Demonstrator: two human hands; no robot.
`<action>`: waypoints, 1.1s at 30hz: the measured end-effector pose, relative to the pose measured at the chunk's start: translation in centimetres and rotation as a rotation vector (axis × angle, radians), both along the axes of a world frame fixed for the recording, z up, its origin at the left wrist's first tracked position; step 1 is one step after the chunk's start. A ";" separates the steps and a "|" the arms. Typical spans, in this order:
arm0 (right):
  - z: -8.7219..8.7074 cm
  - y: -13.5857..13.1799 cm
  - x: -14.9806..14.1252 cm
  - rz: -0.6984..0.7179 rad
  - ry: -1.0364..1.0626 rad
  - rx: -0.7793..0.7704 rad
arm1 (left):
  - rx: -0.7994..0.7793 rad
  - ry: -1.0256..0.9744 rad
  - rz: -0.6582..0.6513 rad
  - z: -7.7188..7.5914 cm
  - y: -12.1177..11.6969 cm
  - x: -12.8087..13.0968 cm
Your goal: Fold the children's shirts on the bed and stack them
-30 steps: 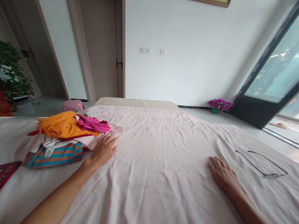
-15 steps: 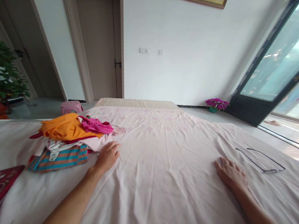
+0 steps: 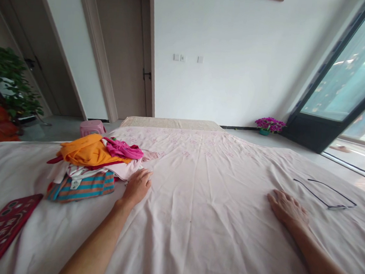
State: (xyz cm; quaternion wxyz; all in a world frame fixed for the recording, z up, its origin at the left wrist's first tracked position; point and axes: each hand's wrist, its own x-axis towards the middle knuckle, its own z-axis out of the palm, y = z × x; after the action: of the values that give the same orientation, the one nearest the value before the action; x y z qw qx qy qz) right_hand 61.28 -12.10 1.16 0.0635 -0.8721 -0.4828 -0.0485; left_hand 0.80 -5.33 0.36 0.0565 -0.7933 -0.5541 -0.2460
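Observation:
My left hand (image 3: pixel 137 187) rests palm down on a pale pink bedsheet (image 3: pixel 197 189), its fingers loosely bent and holding nothing. Just to its left is a pile of clothes, close to or touching the fingers. An orange garment (image 3: pixel 88 149) and a bright pink one (image 3: pixel 124 149) lie on top, with a folded blue-and-brown striped garment (image 3: pixel 93 188) at the bottom. Farther right, my right hand (image 3: pixel 288 208) lies flat on the sheet with nothing in it. Beyond its fingers sit dark-framed glasses (image 3: pixel 339 206), temples unfolded.
A red phone case (image 3: pixel 2 228) with camera holes lies at the near left of the sheet. Past the bed's edge are a pink stool (image 3: pixel 92 126), a leafy plant (image 3: pixel 8 81) and purple flowers in a green pot (image 3: pixel 269 125). A glass door (image 3: pixel 336 91) stands at right.
The view has tilted down and turned slightly left, so everything sits a little farther right in the picture. Both hands stay in place on the sheet.

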 end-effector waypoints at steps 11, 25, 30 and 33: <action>0.1 0.0 0.0 0.000 0.017 -0.006 | -0.010 -0.029 0.002 0.4 -0.3 0.3; 0.4 -0.2 -0.4 0.029 0.021 0.012 | 0.014 -0.033 0.028 0.5 -0.4 0.7; -0.1 -0.1 0.0 0.026 0.026 0.029 | 0.014 -0.048 0.037 0.4 -0.3 0.7; -0.5 0.1 0.2 0.021 0.022 0.037 | 0.015 -0.056 0.039 0.4 -0.2 0.7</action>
State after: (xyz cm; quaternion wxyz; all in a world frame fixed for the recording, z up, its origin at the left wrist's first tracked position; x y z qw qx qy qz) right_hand 61.50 -12.00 0.69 0.0853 -0.8661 -0.4903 -0.0470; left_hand 1.50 -5.55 0.74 0.0516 -0.7747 -0.5689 -0.2712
